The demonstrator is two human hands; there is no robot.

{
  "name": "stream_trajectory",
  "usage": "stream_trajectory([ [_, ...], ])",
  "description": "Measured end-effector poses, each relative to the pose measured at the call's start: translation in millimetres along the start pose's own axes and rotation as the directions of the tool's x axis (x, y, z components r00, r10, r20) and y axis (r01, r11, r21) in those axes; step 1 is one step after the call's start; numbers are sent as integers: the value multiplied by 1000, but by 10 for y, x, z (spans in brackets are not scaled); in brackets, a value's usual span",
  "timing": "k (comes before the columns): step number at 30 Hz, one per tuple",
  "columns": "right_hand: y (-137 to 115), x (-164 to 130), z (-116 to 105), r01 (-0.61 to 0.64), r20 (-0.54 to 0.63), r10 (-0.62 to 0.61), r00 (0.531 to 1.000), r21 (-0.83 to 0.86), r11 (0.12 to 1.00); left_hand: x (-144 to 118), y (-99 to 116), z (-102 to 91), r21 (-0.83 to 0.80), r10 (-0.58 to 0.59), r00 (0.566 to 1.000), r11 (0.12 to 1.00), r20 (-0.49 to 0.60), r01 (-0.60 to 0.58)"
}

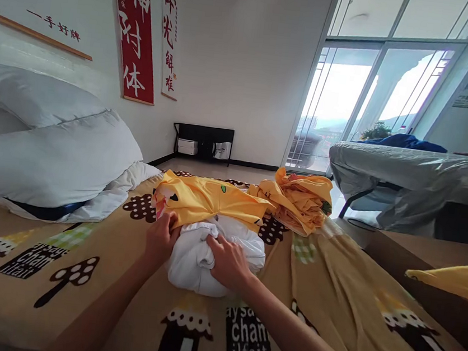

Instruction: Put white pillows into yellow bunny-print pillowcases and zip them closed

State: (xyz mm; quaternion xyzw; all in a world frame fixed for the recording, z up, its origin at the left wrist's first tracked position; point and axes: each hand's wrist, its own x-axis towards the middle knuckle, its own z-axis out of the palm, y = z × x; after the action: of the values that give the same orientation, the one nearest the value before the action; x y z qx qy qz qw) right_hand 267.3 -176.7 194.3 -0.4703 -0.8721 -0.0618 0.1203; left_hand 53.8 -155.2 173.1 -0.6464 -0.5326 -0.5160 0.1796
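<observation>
In front of me on the bed a bunched white pillow (193,272) sits with its far end under a yellow pillowcase (210,198). The near edge of the case lies across the pillow. My left hand (162,238) is closed on that edge at its left corner, where a pink and black print shows. My right hand (228,259) grips a fold of the pillow's white cloth, its thumb and fingers bent into it. How far the pillow reaches inside the case is hidden.
Crumpled yellow cloth (298,202) lies just beyond, to the right. White pillows (59,150) are heaped at the left. A brown patterned blanket (109,308) covers the bed. At the right are a plastic-covered table (408,164) and more yellow cloth (458,281); a low black shelf (205,134) stands at the far wall.
</observation>
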Motion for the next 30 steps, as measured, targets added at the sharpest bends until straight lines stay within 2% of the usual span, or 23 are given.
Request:
stream_trajectory([
  [5, -171, 74, -20, 7, -12, -8, 1000, -68, 998, -29, 221, 22, -91, -2, 995, 996, 98, 11],
  [7, -168, 118, -70, -5, -37, 2, 999, -74, 997, -25, 299, -7, -72, 35, 996, 997, 84, -29],
  [12, 34, 259, -172, -156, -36, 154, 987, -47, 987, -157, 425, -14, 62, 253, 967, 965, 12, -253],
  [15, 221, 273, -148, -255, -46, 253, 966, -51, 965, -345, 417, 55, 173, 360, 933, 917, 21, -358],
  [17, 318, 238, -113, -290, -54, 287, 956, -56, 956, -469, 342, 105, 230, 389, 920, 891, 56, -391],
  [19, 362, 193, -85, -295, -56, 292, 955, -62, 953, -558, 213, 142, 277, 344, 933, 891, 107, -360],
  [21, 352, 164, -75, -280, -62, 277, 959, -56, 958, -599, 60, 160, 307, 221, 967, 918, 129, -251],
  [23, 305, 159, -84, -273, -79, 269, 960, -37, 961, -598, -73, 156, 295, 66, 994, 951, 87, -89],
  [25, 244, 172, -112, -279, -95, 277, 956, -9, 960, -576, -150, 136, 227, -44, 998, 973, 35, 35],
  [27, 186, 191, -159, -290, -99, 291, 952, 23, 957, -560, -168, 108, 158, -60, 997, 986, 37, 53],
  [30, 122, 217, -247, -311, -65, 315, 947, 61, 948, -583, -141, 75, 130, 65, 993, 988, 101, -78],
])
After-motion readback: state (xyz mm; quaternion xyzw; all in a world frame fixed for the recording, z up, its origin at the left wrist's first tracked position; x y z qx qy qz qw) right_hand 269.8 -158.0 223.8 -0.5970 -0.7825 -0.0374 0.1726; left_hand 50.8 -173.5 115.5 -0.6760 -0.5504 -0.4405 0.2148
